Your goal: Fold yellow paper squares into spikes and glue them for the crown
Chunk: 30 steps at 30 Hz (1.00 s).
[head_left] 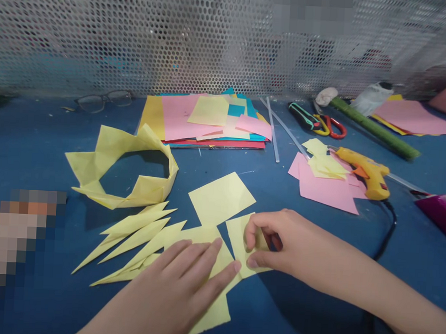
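Observation:
My left hand (pixel 187 272) lies flat, fingers stretched out, over overlapping pale yellow paper squares (pixel 204 234). Just right of it, my right hand (pixel 275 239) is curled with thumb and forefinger slightly apart at another yellow paper square (pixel 237 227). That square looks flat on the table. One more yellow square (pixel 221 199) lies beyond both hands. Left of my left hand are several folded, pointed yellow paper pieces (pixel 140 237). Behind them stands a ring of joined folded yellow paper (pixel 131 199), its points spreading outward.
A stack of coloured paper (pixel 180 117) lies at the back beside clear glue sticks (pixel 273 134). Further right are a cutter (pixel 302 116), red-and-yellow scissors (pixel 335 128), a green-wrapped stem (pixel 374 126), paper scraps (pixel 322 184) and a corded yellow glue gun (pixel 372 170). Eyeglasses (pixel 92 103) lie back left.

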Each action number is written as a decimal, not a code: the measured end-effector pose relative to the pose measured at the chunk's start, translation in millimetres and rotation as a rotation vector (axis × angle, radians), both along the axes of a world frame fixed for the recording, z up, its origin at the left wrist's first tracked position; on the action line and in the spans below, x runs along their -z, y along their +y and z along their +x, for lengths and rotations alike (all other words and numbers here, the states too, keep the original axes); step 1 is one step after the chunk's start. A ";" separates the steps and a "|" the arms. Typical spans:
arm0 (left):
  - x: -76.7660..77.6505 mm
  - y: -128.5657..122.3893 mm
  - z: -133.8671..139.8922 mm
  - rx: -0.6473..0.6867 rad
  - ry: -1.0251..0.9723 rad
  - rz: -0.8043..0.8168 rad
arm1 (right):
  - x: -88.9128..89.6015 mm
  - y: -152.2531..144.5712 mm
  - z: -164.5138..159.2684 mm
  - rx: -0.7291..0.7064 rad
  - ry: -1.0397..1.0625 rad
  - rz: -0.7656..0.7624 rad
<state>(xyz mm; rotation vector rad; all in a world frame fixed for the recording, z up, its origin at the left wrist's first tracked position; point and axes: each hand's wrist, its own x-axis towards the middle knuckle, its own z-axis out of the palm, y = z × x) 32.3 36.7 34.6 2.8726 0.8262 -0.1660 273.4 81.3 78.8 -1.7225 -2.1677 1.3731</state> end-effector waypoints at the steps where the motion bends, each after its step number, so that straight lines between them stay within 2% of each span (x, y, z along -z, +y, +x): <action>1: 1.4 -0.5 -0.1 0.007 -0.011 -0.003 | -0.2 0.0 -0.3 -0.001 0.000 -0.003; 8: -4.6 -1.2 2.2 -0.042 0.041 -0.025 | -0.3 0.1 -0.9 0.011 -0.001 0.008; 11: -8.8 -2.0 4.9 -0.010 0.055 -0.028 | -0.5 -0.4 0.3 0.009 0.009 -0.002; 15: -22.1 -4.1 12.8 -0.046 0.125 0.104 | -0.7 0.1 0.8 0.009 0.005 0.011; 20: -37.0 -3.3 20.6 -0.013 0.154 0.185 | -0.7 1.3 0.5 0.010 0.007 -0.002; 30: -23.8 -5.9 14.1 -0.026 0.057 0.139 | 0.6 1.0 4.2 -0.017 0.014 0.005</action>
